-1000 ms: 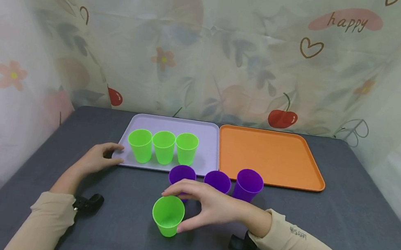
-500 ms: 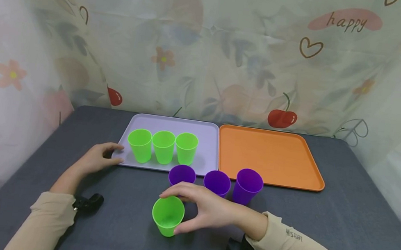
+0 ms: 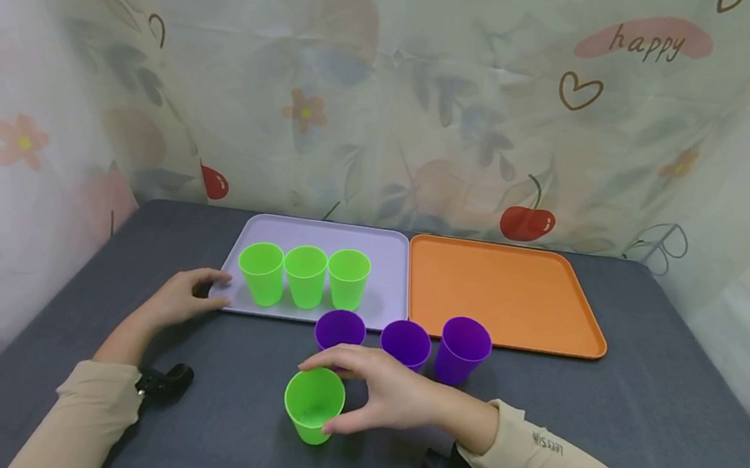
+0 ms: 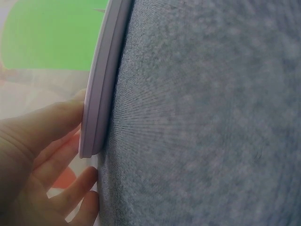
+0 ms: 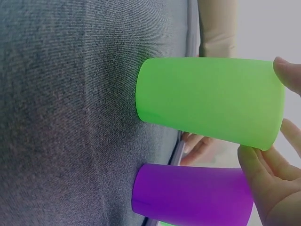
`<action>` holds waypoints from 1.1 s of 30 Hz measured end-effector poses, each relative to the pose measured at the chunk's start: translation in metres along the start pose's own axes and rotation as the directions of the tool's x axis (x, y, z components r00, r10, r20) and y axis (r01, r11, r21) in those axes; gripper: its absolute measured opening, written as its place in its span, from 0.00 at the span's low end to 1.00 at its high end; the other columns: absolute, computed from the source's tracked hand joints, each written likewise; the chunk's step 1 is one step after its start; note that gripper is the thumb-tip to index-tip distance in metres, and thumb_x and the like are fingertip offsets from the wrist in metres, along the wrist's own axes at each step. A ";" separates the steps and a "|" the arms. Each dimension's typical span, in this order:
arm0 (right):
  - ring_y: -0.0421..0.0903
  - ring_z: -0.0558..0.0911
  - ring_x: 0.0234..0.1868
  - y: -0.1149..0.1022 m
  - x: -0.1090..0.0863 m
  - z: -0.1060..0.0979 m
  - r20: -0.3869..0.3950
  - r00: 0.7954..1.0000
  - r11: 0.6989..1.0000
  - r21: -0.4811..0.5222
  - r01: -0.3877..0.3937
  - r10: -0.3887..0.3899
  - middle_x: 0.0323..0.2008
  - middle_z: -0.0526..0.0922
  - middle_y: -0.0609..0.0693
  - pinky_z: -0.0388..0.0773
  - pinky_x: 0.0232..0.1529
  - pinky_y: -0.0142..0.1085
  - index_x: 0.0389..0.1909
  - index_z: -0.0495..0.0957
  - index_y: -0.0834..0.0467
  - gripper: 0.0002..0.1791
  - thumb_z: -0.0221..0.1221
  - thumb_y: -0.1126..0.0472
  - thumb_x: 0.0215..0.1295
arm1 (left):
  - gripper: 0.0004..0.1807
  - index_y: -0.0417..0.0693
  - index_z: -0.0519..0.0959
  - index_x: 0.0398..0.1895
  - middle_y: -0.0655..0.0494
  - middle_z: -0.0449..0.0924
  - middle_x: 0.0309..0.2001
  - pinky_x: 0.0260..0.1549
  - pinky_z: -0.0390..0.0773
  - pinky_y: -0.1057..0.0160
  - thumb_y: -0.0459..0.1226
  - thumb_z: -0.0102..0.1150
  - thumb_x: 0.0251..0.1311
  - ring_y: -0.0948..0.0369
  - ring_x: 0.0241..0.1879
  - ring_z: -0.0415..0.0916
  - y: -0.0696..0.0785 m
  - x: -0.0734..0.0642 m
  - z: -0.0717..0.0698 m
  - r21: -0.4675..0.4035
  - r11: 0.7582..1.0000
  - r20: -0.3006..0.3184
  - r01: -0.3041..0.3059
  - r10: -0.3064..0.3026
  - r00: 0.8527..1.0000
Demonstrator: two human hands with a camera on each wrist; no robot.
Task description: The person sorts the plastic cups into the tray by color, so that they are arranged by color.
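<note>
In the head view my right hand holds a bright green plastic cup near its rim. The thumb is on the near side and the fingers reach over the far side. The right wrist view shows this green cup upright with its base on the dark cloth. My left hand rests at the left edge of the lilac tray, thumb and fingertips touching the rim without a grasp around it. On that tray stand three green cups, left, middle and right.
Three purple cups, left, middle and right, stand just in front of the trays, partly behind my right hand. An orange tray adjoins the lilac one. A patterned curtain closes off the back of the table.
My right hand has shifted slightly left and its thumb has come in against the green cup. The cup stays in the same place, and my left hand has not moved.
</note>
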State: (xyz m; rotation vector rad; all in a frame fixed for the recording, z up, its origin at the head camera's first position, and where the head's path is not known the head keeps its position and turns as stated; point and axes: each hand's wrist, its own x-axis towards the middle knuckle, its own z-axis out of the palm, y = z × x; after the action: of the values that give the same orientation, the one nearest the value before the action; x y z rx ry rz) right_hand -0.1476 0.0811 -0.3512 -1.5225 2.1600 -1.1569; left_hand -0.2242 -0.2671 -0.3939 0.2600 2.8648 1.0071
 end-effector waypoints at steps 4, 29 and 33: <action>0.44 0.77 0.56 -0.001 -0.001 0.000 -0.009 1.000 1.000 -0.014 0.006 -0.006 0.56 0.76 0.54 0.72 0.58 0.29 0.58 0.69 0.61 0.32 0.69 0.62 0.50 | 0.28 0.38 0.71 0.59 0.34 0.69 0.60 0.59 0.63 0.40 0.44 0.60 0.58 0.41 0.59 0.65 0.001 0.000 0.000 0.002 1.000 0.000 -0.003 0.003 1.000; 0.39 0.74 0.58 -0.013 -0.002 -0.012 -0.031 0.999 1.000 0.013 -0.015 0.015 0.56 0.77 0.48 0.73 0.58 0.30 0.58 0.71 0.57 0.34 0.71 0.60 0.48 | 0.28 0.38 0.71 0.58 0.34 0.69 0.60 0.59 0.63 0.40 0.44 0.60 0.58 0.41 0.58 0.65 -0.002 0.001 0.001 0.004 1.000 -0.001 0.001 -0.001 1.000; 0.39 0.74 0.57 -0.018 -0.002 -0.018 -0.041 0.999 1.000 0.019 -0.005 0.006 0.56 0.77 0.48 0.73 0.57 0.30 0.57 0.71 0.57 0.33 0.71 0.60 0.47 | 0.28 0.38 0.71 0.58 0.34 0.69 0.60 0.59 0.63 0.40 0.44 0.60 0.58 0.41 0.59 0.65 -0.002 0.002 0.001 0.004 1.000 0.000 0.007 -0.007 1.000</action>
State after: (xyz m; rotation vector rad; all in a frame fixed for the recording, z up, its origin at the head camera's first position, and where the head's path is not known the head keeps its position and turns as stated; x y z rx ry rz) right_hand -0.1461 0.0885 -0.3269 -1.4963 2.1719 -1.2141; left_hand -0.2264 -0.2679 -0.3962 0.2502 2.8662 1.0007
